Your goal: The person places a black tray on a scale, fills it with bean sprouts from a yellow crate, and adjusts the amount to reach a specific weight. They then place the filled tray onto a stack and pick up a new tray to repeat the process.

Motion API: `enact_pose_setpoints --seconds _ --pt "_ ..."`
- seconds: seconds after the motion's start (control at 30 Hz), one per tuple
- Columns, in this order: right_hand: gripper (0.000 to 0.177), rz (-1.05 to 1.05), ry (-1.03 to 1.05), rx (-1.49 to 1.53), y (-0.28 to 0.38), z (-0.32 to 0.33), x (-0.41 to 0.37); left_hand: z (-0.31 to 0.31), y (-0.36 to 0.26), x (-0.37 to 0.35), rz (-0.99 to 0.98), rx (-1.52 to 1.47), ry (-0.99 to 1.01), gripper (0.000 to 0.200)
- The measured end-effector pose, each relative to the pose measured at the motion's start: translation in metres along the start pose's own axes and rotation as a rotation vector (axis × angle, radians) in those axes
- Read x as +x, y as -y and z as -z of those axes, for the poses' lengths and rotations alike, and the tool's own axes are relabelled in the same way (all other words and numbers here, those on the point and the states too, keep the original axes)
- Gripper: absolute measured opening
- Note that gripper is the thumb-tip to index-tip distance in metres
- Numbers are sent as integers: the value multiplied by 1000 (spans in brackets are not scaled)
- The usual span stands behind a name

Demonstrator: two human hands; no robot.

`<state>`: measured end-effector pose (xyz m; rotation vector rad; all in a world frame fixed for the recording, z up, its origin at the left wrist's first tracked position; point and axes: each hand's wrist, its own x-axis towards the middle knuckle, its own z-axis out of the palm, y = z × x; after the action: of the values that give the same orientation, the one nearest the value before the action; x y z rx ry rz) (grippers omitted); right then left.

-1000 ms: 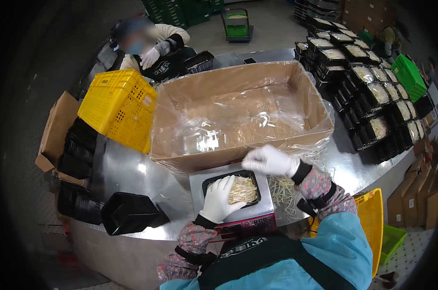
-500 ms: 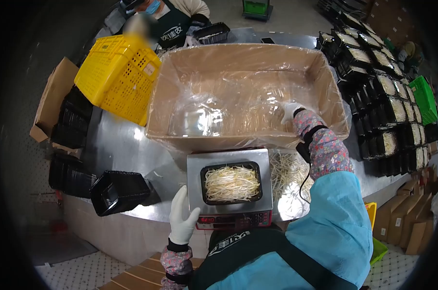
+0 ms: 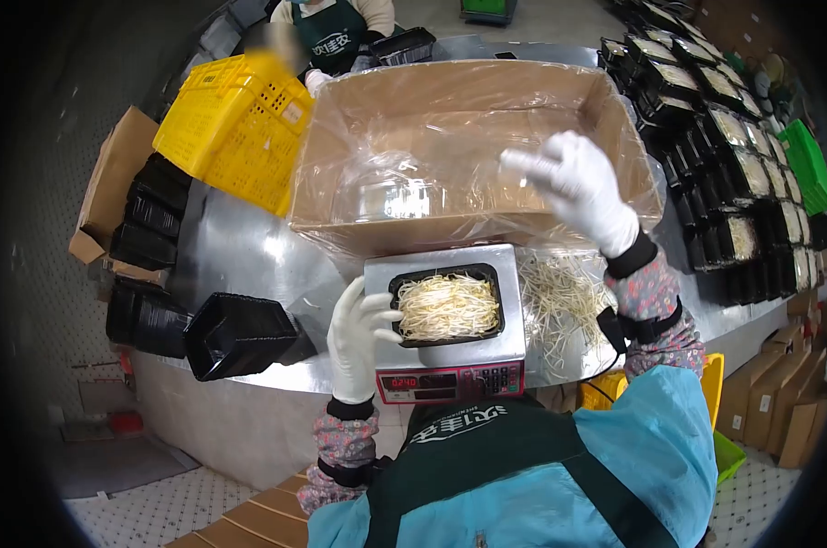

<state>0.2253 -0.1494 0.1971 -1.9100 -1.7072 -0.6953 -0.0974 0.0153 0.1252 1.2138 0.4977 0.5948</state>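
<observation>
A black tray of bean sprouts (image 3: 448, 307) rests on the metal platform of a scale (image 3: 514, 340), whose red digits are lit. My left hand (image 3: 354, 340), in a white glove, is at the tray's left edge, fingers apart and their tips by the rim. Above the front right of a plastic-lined cardboard box (image 3: 368, 236) is my gloved right hand (image 3: 578, 187). Its fingers are bent and point left, partly blurred; anything see-through between them cannot be made out. Clear plastic pieces (image 3: 393, 196) lie inside the box at the left.
Loose sprouts (image 3: 564, 297) lie right of the scale. Black empty trays (image 3: 240, 336) stand at the left, with a yellow crate (image 3: 235, 137) behind. Filled trays (image 3: 751, 173) are stacked at the right. A co-worker (image 3: 336, 36) stands across the table.
My right hand has come up out of the box toward me. My left hand has moved from the scale's front left corner up to the tray's edge. The view has shifted slightly.
</observation>
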Motion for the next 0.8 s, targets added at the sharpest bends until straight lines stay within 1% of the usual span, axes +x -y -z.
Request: enact_pose_setpoints --seconds 0.03,0.07,0.1,0.2,0.23,0.3,0.33,0.37,0.4,0.43,0.5,0.53,0.6,0.67,0.7,0.73,0.77,0.8 --pt "45 55 99 -74 26 9 1 -12 -10 3 35 -120 69 90" --pt "45 142 94 -22 50 13 0 -24 -18 5 71 -239 139 92" --pt "43 167 256 83 67 12 -2 -36 -21 6 62 -327 135 73" --pt "39 376 346 61 106 22 -16 -34 -19 11 19 -74 57 48" --pt "41 348 301 168 107 24 -19 -36 -20 10 8 -121 3 32" --pt "46 295 207 382 103 30 -28 -25 -14 6 -74 31 27 31" --pt "49 156 149 359 105 35 -33 -17 -7 3 -114 106 38 31" --pt "51 20 93 337 109 39 -41 -12 -1 -2 -144 111 90 28" --pt "54 -116 36 316 113 43 -49 -9 4 -9 -95 101 118 27" --pt "58 -251 -18 431 115 29 -64 -10 11 -17 -46 91 144 26" --pt "55 -573 207 549 126 1 -108 -14 19 -29 70 111 176 25" --pt "54 -732 321 605 127 -16 -122 -6 35 -28 39 180 206 25" --pt "45 -733 219 553 121 -54 -141 9 69 -11 -60 326 224 24" --pt "37 -723 157 447 117 -82 -148 15 79 14 -434 791 125 24" --pt "33 -709 141 366 115 -95 -142 12 71 26 -627 1020 68 24" --pt "29 -696 123 284 114 -109 -137 9 60 36 -603 994 61 28" --pt "28 -663 124 240 113 -126 -139 15 64 47 -670 1100 9 29" --pt "31 -730 165 231 113 -143 -142 25 74 60 -736 1205 -44 31"
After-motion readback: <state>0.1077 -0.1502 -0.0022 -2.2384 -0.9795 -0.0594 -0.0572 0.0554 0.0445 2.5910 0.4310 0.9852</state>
